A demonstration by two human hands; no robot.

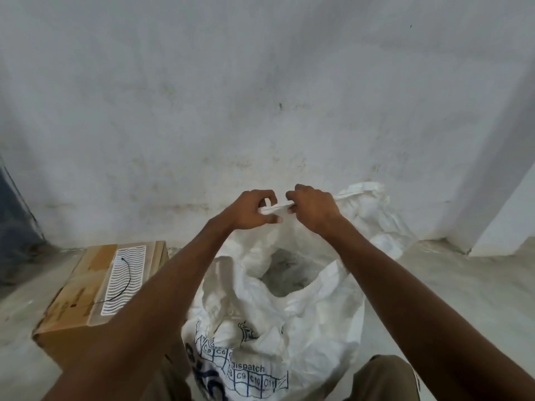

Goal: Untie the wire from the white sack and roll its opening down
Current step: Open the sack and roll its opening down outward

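Observation:
The white sack (260,322) with blue print stands open on the floor between my knees, its mouth gaping and the inside visible. My left hand (254,211) and my right hand (314,209) both pinch the far rim of the sack's opening, held up close together in front of the wall. The rim is folded into a narrow band between my fingers. A thin black wire (126,280) lies loose on top of the cardboard box at the left, apart from the sack.
A brown cardboard box (78,302) with a white wavy label sits on the floor left of the sack. A grey-white wall (260,96) rises just behind it. A wall corner juts out at the right. The floor is bare concrete (448,285).

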